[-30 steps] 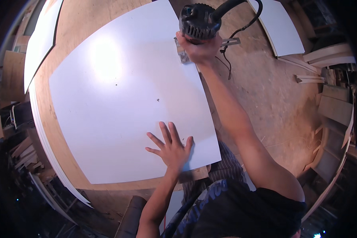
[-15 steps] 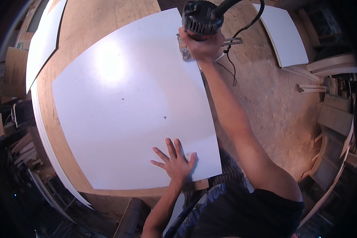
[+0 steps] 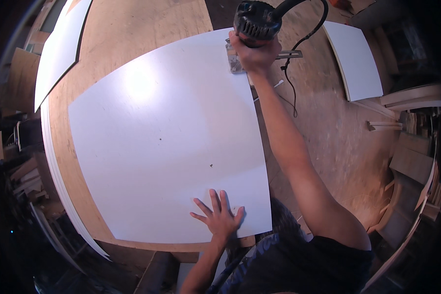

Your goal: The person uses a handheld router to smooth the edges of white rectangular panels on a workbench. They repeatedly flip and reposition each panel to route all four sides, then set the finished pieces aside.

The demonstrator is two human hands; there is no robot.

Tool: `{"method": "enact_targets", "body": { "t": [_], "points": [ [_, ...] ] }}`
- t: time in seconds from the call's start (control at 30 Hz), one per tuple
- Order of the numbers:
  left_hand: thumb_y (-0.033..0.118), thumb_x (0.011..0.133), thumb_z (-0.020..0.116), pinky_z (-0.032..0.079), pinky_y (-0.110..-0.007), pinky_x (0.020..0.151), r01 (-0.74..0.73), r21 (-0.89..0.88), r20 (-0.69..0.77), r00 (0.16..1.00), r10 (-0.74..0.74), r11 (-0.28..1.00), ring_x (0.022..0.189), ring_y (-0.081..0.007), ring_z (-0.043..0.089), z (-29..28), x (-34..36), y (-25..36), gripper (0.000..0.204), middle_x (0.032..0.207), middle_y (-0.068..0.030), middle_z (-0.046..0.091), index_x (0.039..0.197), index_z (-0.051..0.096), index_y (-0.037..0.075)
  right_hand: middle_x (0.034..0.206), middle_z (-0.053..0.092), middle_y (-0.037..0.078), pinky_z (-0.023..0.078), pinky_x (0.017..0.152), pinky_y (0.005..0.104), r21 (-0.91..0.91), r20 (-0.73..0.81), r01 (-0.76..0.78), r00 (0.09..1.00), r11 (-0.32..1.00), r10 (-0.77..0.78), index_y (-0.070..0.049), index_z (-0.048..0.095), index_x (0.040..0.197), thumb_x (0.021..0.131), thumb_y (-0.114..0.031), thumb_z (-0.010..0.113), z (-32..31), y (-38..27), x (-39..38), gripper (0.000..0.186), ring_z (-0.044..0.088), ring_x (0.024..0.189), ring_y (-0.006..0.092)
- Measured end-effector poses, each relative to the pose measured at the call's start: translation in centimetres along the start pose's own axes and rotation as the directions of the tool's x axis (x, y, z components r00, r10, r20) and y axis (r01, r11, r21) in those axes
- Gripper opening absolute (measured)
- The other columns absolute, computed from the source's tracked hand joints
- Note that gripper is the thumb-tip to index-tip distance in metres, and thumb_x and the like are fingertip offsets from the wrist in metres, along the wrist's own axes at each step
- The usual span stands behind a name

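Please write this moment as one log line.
left hand: flat on panel | right hand: grips router at far edge | cord: on bench

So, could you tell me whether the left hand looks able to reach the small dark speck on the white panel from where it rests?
Probably yes. The left hand lies flat on the white panel, and the dark speck sits just beyond its fingertips with only bare panel between them.

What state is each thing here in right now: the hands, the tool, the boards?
Left hand: flat, fingers spread, pressing on the white panel.
Right hand: closed around the black power tool.
Black power tool: upright at the panel's far right edge, cord attached.
White panel: lying flat on the plywood table.
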State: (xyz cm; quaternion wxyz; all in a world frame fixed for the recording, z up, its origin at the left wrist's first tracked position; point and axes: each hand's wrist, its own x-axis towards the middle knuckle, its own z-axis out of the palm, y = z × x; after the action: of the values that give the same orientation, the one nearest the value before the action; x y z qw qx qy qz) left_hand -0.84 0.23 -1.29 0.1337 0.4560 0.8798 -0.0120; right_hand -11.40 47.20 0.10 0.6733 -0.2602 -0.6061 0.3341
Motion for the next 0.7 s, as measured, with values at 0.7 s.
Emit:
{"method": "enact_targets", "body": {
  "t": [0.7],
  "points": [
    [0.069, 0.085, 0.049, -0.013, -0.077, 0.105, 0.015, -0.012, -0.049, 0.999, -0.016, 1.0, 0.147, -0.0556, 0.003, 0.2, -0.1, 0.1, 0.086, 0.165, -0.0081, 0.019, 0.153, 0.035, 0.019, 0.076, 0.065, 0.002, 0.049, 0.052, 0.0289, 0.214, -0.034, -0.172, 0.982, 0.961, 0.183, -0.005, 0.063, 0.096, 0.071, -0.001, 0.082, 6.7, 3.6, 6.9, 0.031, 0.06, 0.059, 0.0113]
  ]
}}
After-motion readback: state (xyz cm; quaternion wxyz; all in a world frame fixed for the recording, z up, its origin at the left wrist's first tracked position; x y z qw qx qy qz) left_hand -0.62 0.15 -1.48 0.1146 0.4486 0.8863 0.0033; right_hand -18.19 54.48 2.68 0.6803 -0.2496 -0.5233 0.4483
